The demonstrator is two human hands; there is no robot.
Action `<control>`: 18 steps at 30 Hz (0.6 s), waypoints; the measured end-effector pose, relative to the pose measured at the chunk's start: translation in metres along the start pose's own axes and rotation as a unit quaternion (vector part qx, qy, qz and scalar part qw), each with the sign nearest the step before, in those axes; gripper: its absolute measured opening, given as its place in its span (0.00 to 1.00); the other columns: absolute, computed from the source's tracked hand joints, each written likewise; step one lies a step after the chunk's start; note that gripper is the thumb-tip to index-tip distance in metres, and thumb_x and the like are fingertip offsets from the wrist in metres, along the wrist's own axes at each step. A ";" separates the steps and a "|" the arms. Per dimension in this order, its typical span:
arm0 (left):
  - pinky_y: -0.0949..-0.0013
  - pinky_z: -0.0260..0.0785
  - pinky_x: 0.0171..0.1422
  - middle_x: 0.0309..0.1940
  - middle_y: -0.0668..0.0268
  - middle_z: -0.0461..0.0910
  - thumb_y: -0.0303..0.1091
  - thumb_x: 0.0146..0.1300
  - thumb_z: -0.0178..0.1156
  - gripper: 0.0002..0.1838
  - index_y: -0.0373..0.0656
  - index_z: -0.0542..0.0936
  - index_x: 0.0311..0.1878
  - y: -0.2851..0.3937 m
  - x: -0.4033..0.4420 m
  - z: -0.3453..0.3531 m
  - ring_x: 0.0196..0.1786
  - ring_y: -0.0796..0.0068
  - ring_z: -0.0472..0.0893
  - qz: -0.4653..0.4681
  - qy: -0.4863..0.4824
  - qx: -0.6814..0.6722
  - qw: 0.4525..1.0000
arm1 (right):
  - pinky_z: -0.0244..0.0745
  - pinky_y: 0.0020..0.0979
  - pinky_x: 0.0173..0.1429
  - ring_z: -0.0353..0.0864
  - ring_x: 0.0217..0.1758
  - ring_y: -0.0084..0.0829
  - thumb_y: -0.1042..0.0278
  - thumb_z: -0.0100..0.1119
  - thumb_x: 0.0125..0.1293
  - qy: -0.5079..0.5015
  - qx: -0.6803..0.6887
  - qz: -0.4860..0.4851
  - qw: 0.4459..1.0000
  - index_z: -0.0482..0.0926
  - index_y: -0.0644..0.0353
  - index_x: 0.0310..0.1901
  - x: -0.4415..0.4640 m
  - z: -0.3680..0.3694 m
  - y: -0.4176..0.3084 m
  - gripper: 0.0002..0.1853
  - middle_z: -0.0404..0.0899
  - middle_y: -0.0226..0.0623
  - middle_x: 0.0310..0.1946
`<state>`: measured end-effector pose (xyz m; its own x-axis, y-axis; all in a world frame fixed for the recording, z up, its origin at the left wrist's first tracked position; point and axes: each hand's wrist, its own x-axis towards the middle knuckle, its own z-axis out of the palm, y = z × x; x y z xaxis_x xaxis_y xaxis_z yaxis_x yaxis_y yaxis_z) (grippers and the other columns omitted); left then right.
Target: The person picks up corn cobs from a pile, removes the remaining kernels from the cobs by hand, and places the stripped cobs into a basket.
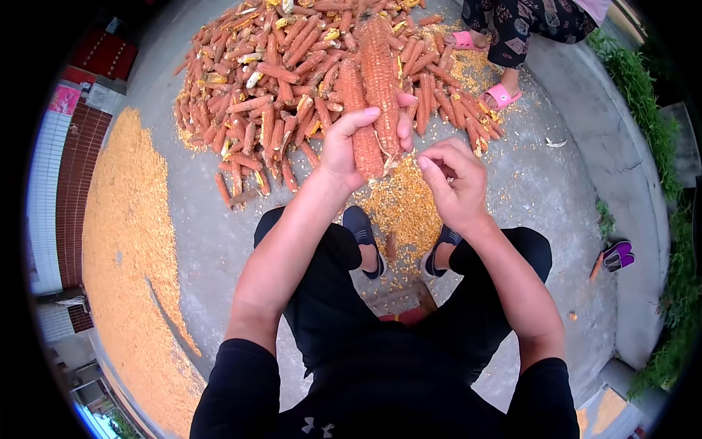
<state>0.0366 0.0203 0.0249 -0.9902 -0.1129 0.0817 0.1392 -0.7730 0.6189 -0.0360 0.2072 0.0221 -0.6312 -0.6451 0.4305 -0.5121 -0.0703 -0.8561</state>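
My left hand (342, 150) is wrapped round two reddish corn cobs held upright side by side. The longer cob (380, 80) has a dry bit of husk at its lower end. Beside it, the shorter cob (356, 110) lies against my palm, under the thumb. Just right of the cobs' lower ends, my right hand (457, 179) is closed, fingers curled in and thumb against them. Whatever its fingertips hold, if anything, is too small to make out. Below both hands, loose yellow kernels (402, 208) lie on the ground between my shoes.
A big heap of stripped cobs (256, 95) lies ahead. Kernels are spread in a wide layer (131, 271) on the left. Another person's pink sandal (502, 96) is at the upper right. Purple shoes (619, 255) lie near the right-hand kerb (640, 219).
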 end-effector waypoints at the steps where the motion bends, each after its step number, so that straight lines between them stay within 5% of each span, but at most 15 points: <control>1: 0.59 0.72 0.52 0.38 0.57 0.79 0.46 0.65 0.59 0.32 0.33 0.71 0.66 0.000 -0.001 0.003 0.41 0.62 0.79 -0.011 -0.006 0.013 1.000 | 0.72 0.25 0.32 0.80 0.31 0.24 0.75 0.66 0.67 0.017 0.027 0.015 0.999 0.84 0.63 0.40 0.002 0.000 0.004 0.03 0.79 0.36 0.35; 6: 0.61 0.75 0.48 0.37 0.52 0.81 0.47 0.60 0.62 0.34 0.32 0.72 0.65 -0.011 -0.006 0.020 0.41 0.61 0.82 -0.084 -0.038 0.113 0.989 | 0.74 0.27 0.40 0.81 0.36 0.23 0.72 0.65 0.69 0.020 0.189 0.066 0.980 0.81 0.66 0.50 0.013 -0.015 0.003 0.11 0.79 0.36 0.39; 7: 0.64 0.76 0.46 0.38 0.52 0.82 0.43 0.57 0.64 0.33 0.33 0.73 0.63 -0.013 -0.008 0.026 0.41 0.62 0.83 -0.088 -0.019 0.145 0.985 | 0.76 0.29 0.47 0.81 0.42 0.25 0.71 0.65 0.69 0.037 0.132 -0.001 0.991 0.79 0.69 0.55 0.016 -0.017 0.012 0.17 0.80 0.38 0.42; 14: 0.69 0.74 0.46 0.39 0.64 0.82 0.33 0.55 0.65 0.23 0.37 0.76 0.55 -0.030 -0.008 0.026 0.41 0.75 0.81 -0.123 -0.010 0.368 0.922 | 0.77 0.27 0.48 0.79 0.42 0.22 0.70 0.67 0.67 0.075 0.204 0.077 0.973 0.77 0.72 0.55 0.016 -0.037 0.005 0.19 0.80 0.35 0.41; 18: 0.67 0.75 0.51 0.41 0.64 0.83 0.27 0.56 0.63 0.21 0.35 0.78 0.55 -0.046 -0.008 0.019 0.42 0.75 0.81 -0.024 0.058 0.518 0.853 | 0.77 0.25 0.47 0.78 0.41 0.18 0.71 0.68 0.66 0.048 0.167 0.076 0.982 0.77 0.71 0.53 0.015 -0.042 0.007 0.18 0.80 0.33 0.41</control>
<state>0.0382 0.0687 0.0101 -0.9789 -0.2042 -0.0045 -0.0421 0.1805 0.9827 -0.0738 0.2291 0.0346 -0.7456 -0.5946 0.3009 -0.1974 -0.2342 -0.9519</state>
